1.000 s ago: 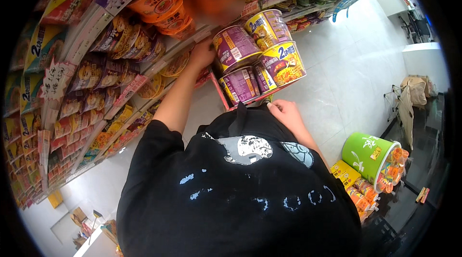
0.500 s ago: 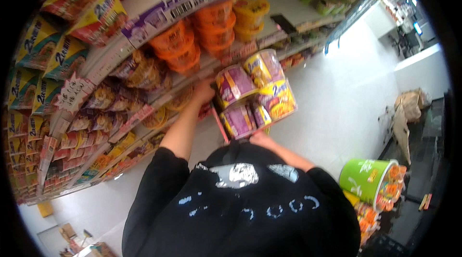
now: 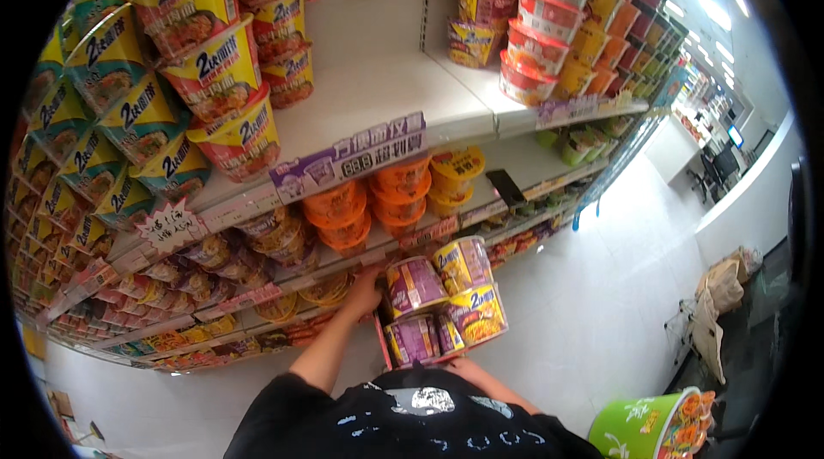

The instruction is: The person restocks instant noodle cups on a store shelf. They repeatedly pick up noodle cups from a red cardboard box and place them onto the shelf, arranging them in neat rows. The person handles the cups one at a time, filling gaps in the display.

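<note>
An open carton (image 3: 384, 340) with red edges sits tilted in front of my body. It holds several purple-and-yellow instant noodle tubs (image 3: 417, 285). My left hand (image 3: 366, 289) grips the carton's left side, close to the shelf front, its fingertips partly hidden. At the near edge, by my shirt, my right hand (image 3: 466, 368) also holds the carton, with most of its fingers out of sight underneath or behind it. Just beyond the carton, orange noodle tubs (image 3: 400, 194) and yellow tubs (image 3: 457, 169) stand stacked on a lower shelf.
An upper shelf (image 3: 386, 85) carries yellow-and-red noodle tubs (image 3: 212, 72) at left and red-and-white tubs (image 3: 549, 17) at right. A dark phone-like slab (image 3: 506, 188) lies on the lower shelf. A green bucket-shaped display (image 3: 639, 426) stands at lower right, near a brown bag (image 3: 717, 287).
My view has tilted up, showing more of the upper shelf. The carton and both hands appear lower in the picture, with both hands still on the carton.
</note>
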The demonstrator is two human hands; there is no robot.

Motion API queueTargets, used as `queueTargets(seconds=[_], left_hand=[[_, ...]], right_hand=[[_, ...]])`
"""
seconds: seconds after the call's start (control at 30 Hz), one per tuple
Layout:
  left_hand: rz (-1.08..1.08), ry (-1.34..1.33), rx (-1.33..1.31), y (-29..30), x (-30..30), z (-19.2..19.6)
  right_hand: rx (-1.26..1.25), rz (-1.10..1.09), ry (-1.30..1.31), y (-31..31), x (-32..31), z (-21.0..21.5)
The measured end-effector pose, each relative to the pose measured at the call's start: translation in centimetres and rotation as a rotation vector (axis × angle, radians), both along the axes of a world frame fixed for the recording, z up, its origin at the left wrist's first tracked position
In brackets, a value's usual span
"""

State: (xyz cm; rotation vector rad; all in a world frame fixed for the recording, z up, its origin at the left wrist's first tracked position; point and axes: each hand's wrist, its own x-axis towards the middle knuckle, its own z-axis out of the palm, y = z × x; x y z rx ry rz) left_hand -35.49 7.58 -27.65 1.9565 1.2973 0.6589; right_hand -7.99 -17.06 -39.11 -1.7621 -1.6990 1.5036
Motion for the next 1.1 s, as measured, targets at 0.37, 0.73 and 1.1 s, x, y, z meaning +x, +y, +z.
queueTargets(seconds=[0.37, 0.73, 1.1], left_hand=[[-0.093, -0.24, 0.747, -0.3, 4.5, 25.1], [0.005, -0.458, 0.665, 20.6, 21.3, 44.3], [0.423, -0.038, 1.398, 32.9, 33.5, 62.9]], right_hand=[[0.335, -0.887, 0.209, 4.4, 15.5, 9.5], [0.77, 0.006, -0.315, 12.6, 6.4, 20.1], [0.831, 0.001, -0.236, 13.5, 8.4, 18.4]])
